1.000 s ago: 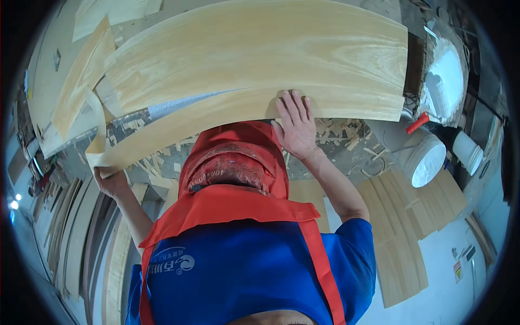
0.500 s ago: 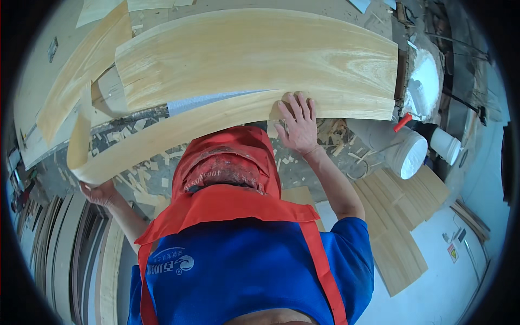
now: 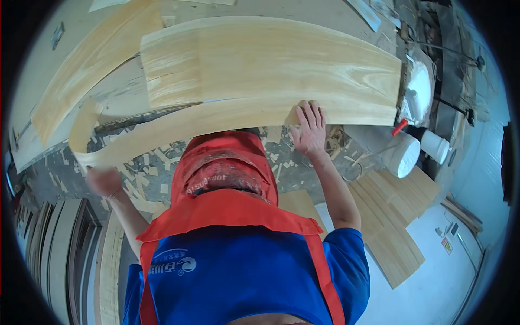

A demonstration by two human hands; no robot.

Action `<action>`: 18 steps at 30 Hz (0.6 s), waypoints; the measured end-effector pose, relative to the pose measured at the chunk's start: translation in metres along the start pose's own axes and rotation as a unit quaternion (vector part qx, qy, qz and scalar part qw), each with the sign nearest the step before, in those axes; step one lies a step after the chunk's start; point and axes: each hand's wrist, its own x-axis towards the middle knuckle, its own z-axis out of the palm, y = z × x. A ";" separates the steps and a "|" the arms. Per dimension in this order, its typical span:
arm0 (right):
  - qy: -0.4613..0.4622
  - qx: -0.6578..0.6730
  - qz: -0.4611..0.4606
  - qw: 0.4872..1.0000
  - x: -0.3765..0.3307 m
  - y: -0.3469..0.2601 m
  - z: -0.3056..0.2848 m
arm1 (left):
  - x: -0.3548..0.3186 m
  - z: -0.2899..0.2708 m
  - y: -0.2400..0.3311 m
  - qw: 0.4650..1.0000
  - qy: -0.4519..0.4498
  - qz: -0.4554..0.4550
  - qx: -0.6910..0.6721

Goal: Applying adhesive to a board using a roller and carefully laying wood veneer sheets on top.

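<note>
Row of boards (image 3: 57,238): long panels, standing side by side in the lower left
Loose veneer (image 3: 89,70): a pale piece, lying slantwise on the tabletop (image 3: 303,11), apart from the wide sheet (image 3: 271,62)
Left hand (image 3: 104,181): somewhat blurred; the grip is pinching the curled end of the wood strip (image 3: 179,122), out beyond the front edge of the tabletop
Wood strip: long and thin, it reaches from the left hand to beneath the right hand (image 3: 310,130) and further; its left end bends up in a loop, and a narrow gap is between it and the wide sheet; whether both are joined more to the right, I cannot tell
Scraps (image 3: 154,162): many small wood bits, scattered below the wood strip
Red apron (image 3: 227,208): worn over a blue shirt (image 3: 233,265)
Wide sheet: flat on the tabletop, behind the wood strip
Right hand: palm down upon the wood strip, the grip spread, fingers slightly apart and pointing away from the body
Planks (image 3: 387,233): light brown, lying at the lower right
White bucket (image 3: 407,156): near the right end of the tabletop, with a red handle (image 3: 400,127) just above it
</note>
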 end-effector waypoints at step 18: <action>-0.062 0.077 -0.157 0.983 0.068 -0.130 0.040 | 0.014 0.004 -0.035 0.998 -0.005 -0.046 -0.041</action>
